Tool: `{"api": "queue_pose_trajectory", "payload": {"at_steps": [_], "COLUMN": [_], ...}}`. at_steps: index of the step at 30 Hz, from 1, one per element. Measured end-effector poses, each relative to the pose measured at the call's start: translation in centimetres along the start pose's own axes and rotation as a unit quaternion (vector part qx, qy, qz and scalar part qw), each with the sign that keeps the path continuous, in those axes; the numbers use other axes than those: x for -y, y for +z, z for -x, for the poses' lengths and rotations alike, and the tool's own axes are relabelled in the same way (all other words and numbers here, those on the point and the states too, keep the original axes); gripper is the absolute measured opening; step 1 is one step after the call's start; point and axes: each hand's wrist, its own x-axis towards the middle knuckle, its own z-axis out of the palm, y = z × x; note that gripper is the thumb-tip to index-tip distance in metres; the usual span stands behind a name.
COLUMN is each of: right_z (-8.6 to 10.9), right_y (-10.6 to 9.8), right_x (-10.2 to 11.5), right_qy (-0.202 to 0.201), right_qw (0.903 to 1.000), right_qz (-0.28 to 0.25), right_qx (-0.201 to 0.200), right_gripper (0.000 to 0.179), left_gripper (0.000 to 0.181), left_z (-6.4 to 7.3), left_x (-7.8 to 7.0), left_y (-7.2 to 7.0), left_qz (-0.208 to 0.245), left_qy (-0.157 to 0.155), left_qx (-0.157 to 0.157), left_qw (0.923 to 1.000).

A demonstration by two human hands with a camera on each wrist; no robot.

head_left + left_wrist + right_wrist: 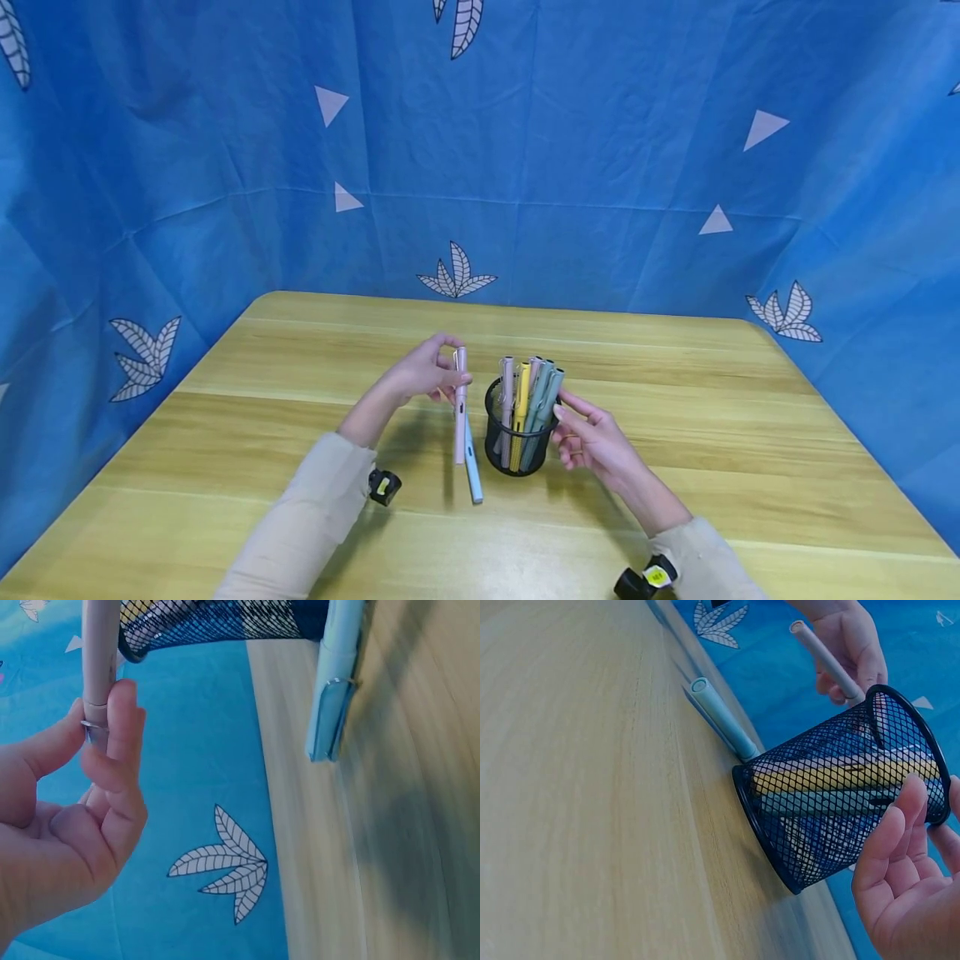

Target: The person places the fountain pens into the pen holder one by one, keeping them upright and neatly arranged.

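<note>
My left hand (431,371) pinches a pale pink pen (461,425) near its clip end and holds it upright above the table. A light blue pen (472,467) lies on the table just below it, left of the holder. The black mesh pen holder (832,795) stands upright with several pens inside: lilac ones, a yellow pen (521,408) and grey-green pens (546,400). At the holder's right side my right hand (596,437) grips its rim between thumb and fingers. The other fingers of that hand curl loosely beside the mesh.
The wood-grain table (247,467) extends around the hands on all sides. Behind it and at both sides hangs a blue cloth (585,167) with white leaves and triangles. A small black camera (384,486) sits on each sleeve.
</note>
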Motion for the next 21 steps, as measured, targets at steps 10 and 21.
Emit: {"api": "queue_pose_trajectory", "payload": {"at_steps": [10,21], "right_z": [0.0,-0.1], "right_y": [0.0,0.0], "right_x": [-0.2,-0.2], "right_qy": [-0.002,-0.002], "right_qw": [1.0,1.0], "right_qz": [0.001,0.001], "right_qx": [-0.006,-0.008], "right_gripper": [0.057,0.058], "left_gripper": [0.047,0.046], "left_z": [-0.5,-0.6], "left_x": [-0.7,-1.4], "left_y": [0.7,1.1], "left_qz": [0.027,0.047], "left_qy": [0.062,0.12], "left_qx": [-0.028,-0.085], "left_qw": [0.9973,0.988]}}
